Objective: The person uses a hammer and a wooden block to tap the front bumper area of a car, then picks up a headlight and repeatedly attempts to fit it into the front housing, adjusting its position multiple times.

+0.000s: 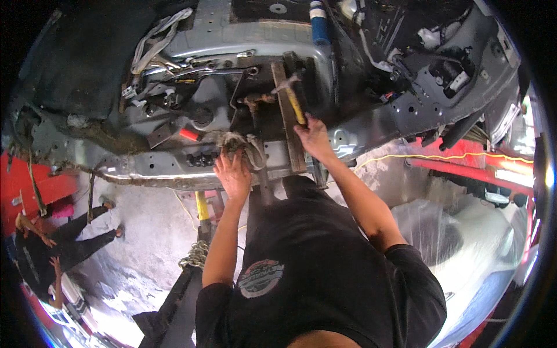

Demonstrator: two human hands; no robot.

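Note:
My right hand (314,138) is closed round the lower end of a hammer (295,105) with a yellow handle. The hammer's metal head points away from me, above a long wooden board (288,124). At the car body's near edge, my left hand (233,174) presses its bent fingers on a bunched grey rag (235,141). Just right of the rag stands a second hammer (257,110), with a rusty head and a dark handle. A red piece (190,134) lies to the left of the rag.
Several wrenches (203,71) lie in the stripped car body (232,43), beside a pale strap (159,40). A blue can (319,23) is at the far side. Chain (196,255) hangs on a dark beam at lower left. Another person (69,246) is at far left; plastic sheeting (458,232) covers something at right.

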